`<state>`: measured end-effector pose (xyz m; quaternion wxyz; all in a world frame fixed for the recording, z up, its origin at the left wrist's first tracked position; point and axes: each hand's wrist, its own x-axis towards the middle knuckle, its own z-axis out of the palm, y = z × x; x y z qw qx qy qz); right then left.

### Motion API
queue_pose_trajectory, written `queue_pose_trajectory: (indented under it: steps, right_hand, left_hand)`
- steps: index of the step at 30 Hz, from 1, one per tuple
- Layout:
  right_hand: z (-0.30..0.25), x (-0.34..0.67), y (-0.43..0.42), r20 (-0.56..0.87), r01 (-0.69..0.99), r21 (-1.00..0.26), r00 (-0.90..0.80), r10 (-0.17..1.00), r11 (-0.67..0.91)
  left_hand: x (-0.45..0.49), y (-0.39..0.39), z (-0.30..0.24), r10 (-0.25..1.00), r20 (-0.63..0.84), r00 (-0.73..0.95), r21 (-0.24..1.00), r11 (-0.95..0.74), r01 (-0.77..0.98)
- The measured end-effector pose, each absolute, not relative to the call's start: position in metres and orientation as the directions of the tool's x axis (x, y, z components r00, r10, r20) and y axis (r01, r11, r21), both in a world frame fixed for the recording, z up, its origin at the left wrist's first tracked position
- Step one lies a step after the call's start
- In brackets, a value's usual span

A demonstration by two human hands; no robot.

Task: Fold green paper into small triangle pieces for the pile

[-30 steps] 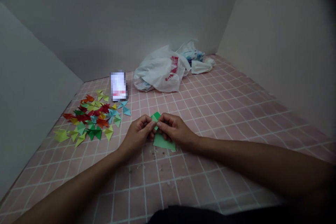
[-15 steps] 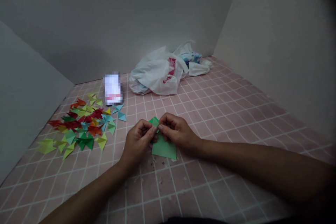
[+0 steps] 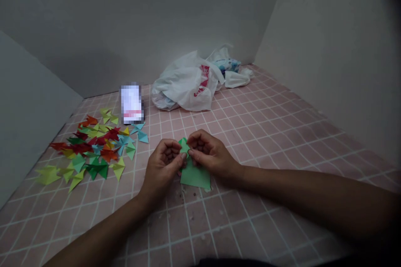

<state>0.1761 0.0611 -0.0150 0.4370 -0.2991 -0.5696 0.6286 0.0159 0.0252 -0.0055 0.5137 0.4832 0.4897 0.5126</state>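
My left hand (image 3: 166,158) and my right hand (image 3: 211,154) meet over the middle of the cloth, fingers curled. Between them they pinch a small folded green paper (image 3: 184,147), thumbs on its near side, a pointed tip at the top. Fingers hide parts of its edges. Just below lies a flat light-green paper sheet (image 3: 196,177), its upper part covered by my hands. I cannot tell whether it is joined to the folded piece. To the left spreads a pile of folded paper shapes (image 3: 108,153) in red, orange, yellow, green and blue.
A phone with a lit, blurred screen (image 3: 131,104) stands behind the pile. Farther back rest a crumpled white plastic bag (image 3: 184,83) and a white-and-blue packet (image 3: 230,66). A pink checked cloth (image 3: 282,133) lies beneath everything, with walls (image 3: 156,16) at the back and sides.
My fingers have shifted slightly on the folded green paper, and more of its face shows between my thumbs. The view has moved a little; the lower sheet stays in place.
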Motion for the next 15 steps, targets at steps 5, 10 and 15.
queue_pose_trajectory:
  steps: [5, 10, 15]
  right_hand:
    - [-0.0162, 0.1765, 0.0607, 0.112, -0.178, -0.983, -0.429, 0.896, 0.038]
    - [-0.0144, 0.1773, 0.0604, 0.094, -0.176, -0.984, -0.434, 0.896, 0.018]
    - [-0.0152, 0.1766, 0.0604, 0.112, -0.189, -0.982, -0.429, 0.896, 0.032]
  left_hand:
    - [0.018, 0.0249, -0.0032, 1.0, -0.018, -0.022, 0.997, 0.016, -0.071]
    - [0.0169, 0.0241, -0.003, 0.999, -0.029, -0.026, 0.998, 0.027, -0.064]
    - [0.0152, 0.0248, -0.0061, 1.0, -0.002, -0.016, 0.998, 0.001, -0.066]
